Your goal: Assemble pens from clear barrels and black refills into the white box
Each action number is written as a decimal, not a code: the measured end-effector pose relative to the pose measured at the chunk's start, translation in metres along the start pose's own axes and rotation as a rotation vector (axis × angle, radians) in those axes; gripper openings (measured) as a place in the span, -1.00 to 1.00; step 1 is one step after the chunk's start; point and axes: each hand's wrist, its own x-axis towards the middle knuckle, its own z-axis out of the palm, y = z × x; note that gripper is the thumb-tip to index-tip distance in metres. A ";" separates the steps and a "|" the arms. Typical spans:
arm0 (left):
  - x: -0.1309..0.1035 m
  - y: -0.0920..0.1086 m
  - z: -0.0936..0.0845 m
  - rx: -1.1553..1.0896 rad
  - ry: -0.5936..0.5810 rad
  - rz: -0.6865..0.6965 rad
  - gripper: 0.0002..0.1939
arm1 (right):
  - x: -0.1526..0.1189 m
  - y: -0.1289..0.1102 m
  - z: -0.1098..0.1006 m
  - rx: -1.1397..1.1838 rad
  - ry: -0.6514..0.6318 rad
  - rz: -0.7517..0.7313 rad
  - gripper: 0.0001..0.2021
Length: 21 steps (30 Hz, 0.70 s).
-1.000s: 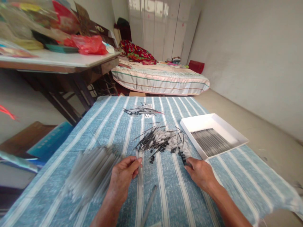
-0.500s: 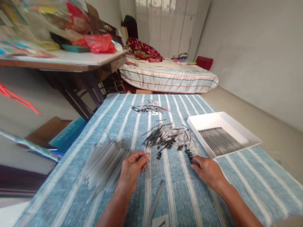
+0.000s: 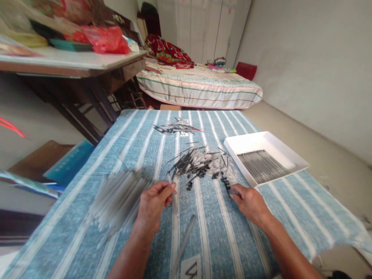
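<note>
My left hand is closed, pinching a slim translucent pen tube between thumb and fingers; the tube slants just below the pile's left end. My right hand is closed at the pile's right edge, its fingertips on a small black plug beside a row of other black plugs; the fingers partly hide it. Between and beyond both hands spreads a pile of white tips and thin black refills. Left of my left hand lies a thick heap of grey translucent tubes. One loose tube rests nearer me.
A white open box at the right holds a row of dark pens. Farther back on the striped cloth is a smaller heap of thin sticks. A cluttered side table stands left, a bed behind.
The whole view has shifted, with everything sitting farther left and slightly higher. My left hand still holds the tube, and my right hand stays at the black plugs.
</note>
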 end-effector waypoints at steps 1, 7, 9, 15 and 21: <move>0.000 0.000 0.000 0.001 -0.002 0.001 -0.79 | 0.000 0.002 0.001 -0.008 0.007 0.026 -0.84; 0.000 0.000 0.000 0.008 -0.003 0.001 -0.81 | -0.002 0.004 0.001 -0.109 -0.020 0.090 -0.83; 0.000 0.000 0.000 0.018 -0.012 0.002 -0.82 | 0.000 -0.001 0.000 -0.135 -0.023 0.094 -0.80; 0.000 -0.001 -0.001 0.027 -0.013 0.023 -0.84 | 0.004 -0.004 0.002 -0.129 -0.044 0.135 -0.82; -0.002 0.003 0.001 -0.085 -0.009 0.008 -0.86 | -0.010 0.001 0.003 0.191 0.048 0.045 -0.90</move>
